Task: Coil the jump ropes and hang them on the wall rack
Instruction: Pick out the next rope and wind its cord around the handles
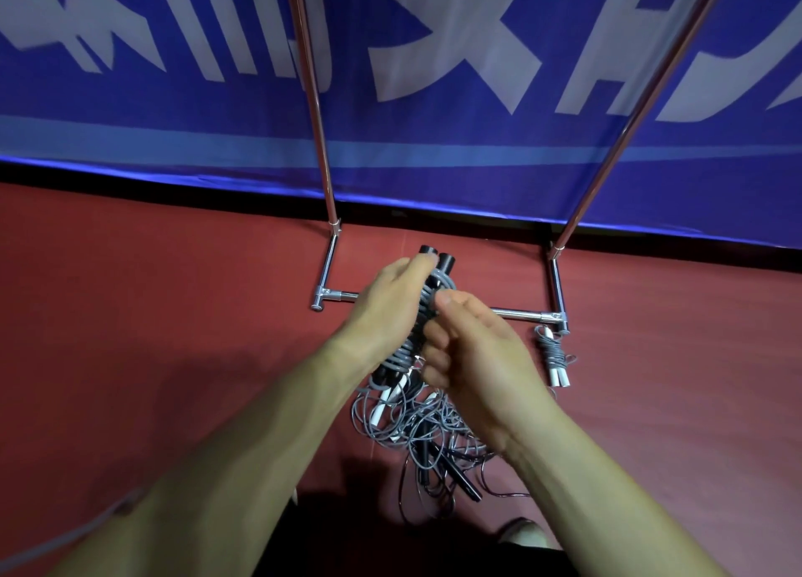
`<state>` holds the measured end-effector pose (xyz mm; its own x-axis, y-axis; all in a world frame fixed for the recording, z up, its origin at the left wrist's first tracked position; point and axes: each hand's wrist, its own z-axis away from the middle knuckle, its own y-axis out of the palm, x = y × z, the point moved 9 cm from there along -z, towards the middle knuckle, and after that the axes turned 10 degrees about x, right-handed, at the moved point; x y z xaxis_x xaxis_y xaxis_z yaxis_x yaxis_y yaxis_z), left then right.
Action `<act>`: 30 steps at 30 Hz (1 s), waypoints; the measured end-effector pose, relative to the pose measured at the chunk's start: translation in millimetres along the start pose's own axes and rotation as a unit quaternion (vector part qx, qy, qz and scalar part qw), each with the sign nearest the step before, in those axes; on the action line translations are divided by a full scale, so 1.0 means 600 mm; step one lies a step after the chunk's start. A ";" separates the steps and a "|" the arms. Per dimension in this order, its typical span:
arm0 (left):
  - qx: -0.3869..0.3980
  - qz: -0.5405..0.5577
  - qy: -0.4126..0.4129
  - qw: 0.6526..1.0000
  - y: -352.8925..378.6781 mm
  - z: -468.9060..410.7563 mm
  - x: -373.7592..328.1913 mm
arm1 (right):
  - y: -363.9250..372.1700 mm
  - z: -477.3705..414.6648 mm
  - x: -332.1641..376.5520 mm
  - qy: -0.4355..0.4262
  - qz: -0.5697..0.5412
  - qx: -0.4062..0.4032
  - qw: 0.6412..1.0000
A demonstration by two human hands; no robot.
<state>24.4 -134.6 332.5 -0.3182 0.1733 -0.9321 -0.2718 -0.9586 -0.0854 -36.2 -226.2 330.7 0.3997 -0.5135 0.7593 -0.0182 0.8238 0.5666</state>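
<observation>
Hands are meeting above the red floor (130, 294), both closing on one jump rope (436, 288). The left hand (390, 303) is gripping the bundle from the side, its fingers curling round the two black handles, whose ends are sticking up past the knuckles. Grey cord is lying in turns around those handles. The right hand (473, 351) is clamping on the same bundle from the other side, with its thumb pressing on the cord turns and its fingers curling in against the lower part.

Below the hands, a tangled pile (416, 429) of more ropes is lying on the floor, grey and dark cords mixing with white and black handles. A coiled rope (553, 355) with white handles is lying apart from the pile, just beside the right foot of the rack (516, 315). The rack's chrome base bar is running behind the hands, and its two uprights are rising in front of a blue banner (173, 121) with large white lettering. Nothing is hanging on the part of the rack in view.
</observation>
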 end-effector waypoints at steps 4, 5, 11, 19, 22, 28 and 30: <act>0.029 -0.014 0.019 0.999 0.008 -0.006 0.003 | -0.002 0.010 0.030 -0.102 0.288 -0.034 0.952; 0.027 0.000 0.018 0.999 0.007 -0.008 0.006 | 0.002 0.014 0.032 -0.116 0.322 -0.034 0.939; 0.019 0.043 0.024 0.999 -0.005 -0.022 0.021 | 0.035 0.035 0.044 -0.157 0.408 0.020 0.899; -0.027 -0.037 0.058 0.997 -0.021 -0.027 0.023 | 0.055 0.046 0.047 -0.173 0.447 0.109 0.871; -0.028 -0.085 0.058 0.994 -0.021 -0.027 0.023 | 0.049 0.043 0.038 -0.157 0.413 0.128 0.888; 0.114 -0.223 -0.005 0.968 0.009 -0.026 0.051 | 0.026 0.016 0.020 -0.089 0.393 0.154 0.902; 0.157 -0.149 -0.082 0.973 0.023 -0.016 0.079 | 0.010 0.006 0.035 -0.090 0.398 0.131 0.903</act>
<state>14.1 -141.7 283.6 -0.3163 0.4915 -0.8114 -0.6308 -0.7478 -0.2071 -31.1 -233.0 350.9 0.0088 0.1669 0.9859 -0.4597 0.8763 -0.1442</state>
